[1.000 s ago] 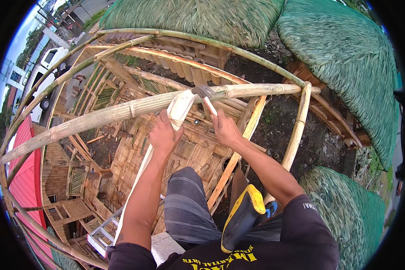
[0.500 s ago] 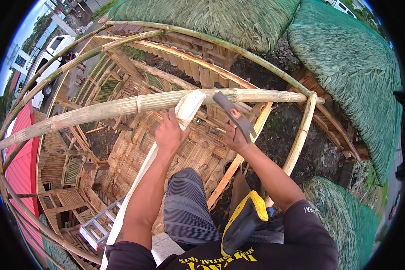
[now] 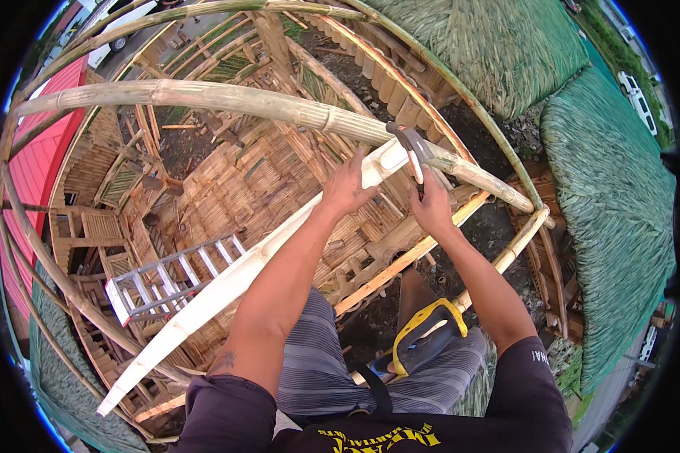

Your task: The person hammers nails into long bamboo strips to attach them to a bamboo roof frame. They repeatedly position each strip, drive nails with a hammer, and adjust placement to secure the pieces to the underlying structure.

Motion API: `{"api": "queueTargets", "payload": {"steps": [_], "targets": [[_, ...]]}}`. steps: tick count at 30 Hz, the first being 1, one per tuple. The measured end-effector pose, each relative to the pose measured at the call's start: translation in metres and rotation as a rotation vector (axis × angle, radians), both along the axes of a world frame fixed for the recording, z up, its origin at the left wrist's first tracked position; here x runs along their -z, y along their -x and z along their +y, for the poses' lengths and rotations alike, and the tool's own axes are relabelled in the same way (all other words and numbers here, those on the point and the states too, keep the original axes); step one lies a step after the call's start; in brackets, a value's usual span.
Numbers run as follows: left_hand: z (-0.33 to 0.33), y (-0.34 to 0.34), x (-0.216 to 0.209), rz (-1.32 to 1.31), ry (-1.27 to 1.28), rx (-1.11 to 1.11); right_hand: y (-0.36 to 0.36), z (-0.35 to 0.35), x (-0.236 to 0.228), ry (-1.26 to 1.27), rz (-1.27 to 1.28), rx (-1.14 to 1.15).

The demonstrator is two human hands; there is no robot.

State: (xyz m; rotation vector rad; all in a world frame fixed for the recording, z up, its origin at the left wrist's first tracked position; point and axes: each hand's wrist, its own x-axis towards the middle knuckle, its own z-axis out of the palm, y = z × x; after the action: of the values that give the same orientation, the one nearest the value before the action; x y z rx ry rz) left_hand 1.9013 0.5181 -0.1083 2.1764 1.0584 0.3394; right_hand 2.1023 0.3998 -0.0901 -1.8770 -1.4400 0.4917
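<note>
My left hand is closed around a long split bamboo strip, its pale hollow side facing up. The strip slants from the lower left to a thick round bamboo pole, where its upper end meets the pole. Gripped in my right hand is a hammer, its dark head at the strip's upper end. Whether the head touches the strip I cannot tell. A handsaw with a yellow and black handle hangs at my waist.
Below lies a bamboo slat floor. An aluminium ladder stands at the left under the strip. Bamboo poles frame the surroundings, a wooden beam crosses near my legs, and thatched roofs with green netting rise at the right.
The view has swung, and the strip now slants toward the upper right. My right hand has turned the hammer, bringing its head over the strip's end. My left hand keeps hold of the strip.
</note>
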Motion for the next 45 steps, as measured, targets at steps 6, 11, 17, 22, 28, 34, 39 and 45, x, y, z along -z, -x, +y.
{"api": "queueTargets", "payload": {"steps": [6,11,17,22,28,34,39,45], "targets": [[-0.094,0.271,-0.033,0.27,-0.16,-0.67,0.155,0.05,-0.054,0.461,-0.005,-0.588],[-0.188,0.442,-0.033,0.592,0.023,-1.158,0.309,0.067,-0.024,0.212,-0.475,-1.035],[-0.218,0.528,-0.047,0.583,0.359,-1.216,0.392,0.073,0.001,0.71,-0.543,-0.997],[-0.206,0.552,-0.063,0.588,0.551,-1.094,0.391,0.072,0.0,0.658,-0.474,-0.992],[-0.197,0.573,-0.071,0.614,0.707,-0.935,0.404,0.076,-0.005,0.834,-0.599,-0.977],[-0.208,0.569,-0.057,0.541,0.656,-1.012,0.469,0.104,-0.039,0.893,-0.474,-1.135],[-0.219,0.574,-0.05,0.457,0.633,-1.045,0.641,0.099,-0.089,0.518,-0.42,-1.453],[-0.219,0.599,-0.068,0.288,0.733,-1.018,0.911,0.058,-0.139,0.124,-0.614,-1.823]]}}
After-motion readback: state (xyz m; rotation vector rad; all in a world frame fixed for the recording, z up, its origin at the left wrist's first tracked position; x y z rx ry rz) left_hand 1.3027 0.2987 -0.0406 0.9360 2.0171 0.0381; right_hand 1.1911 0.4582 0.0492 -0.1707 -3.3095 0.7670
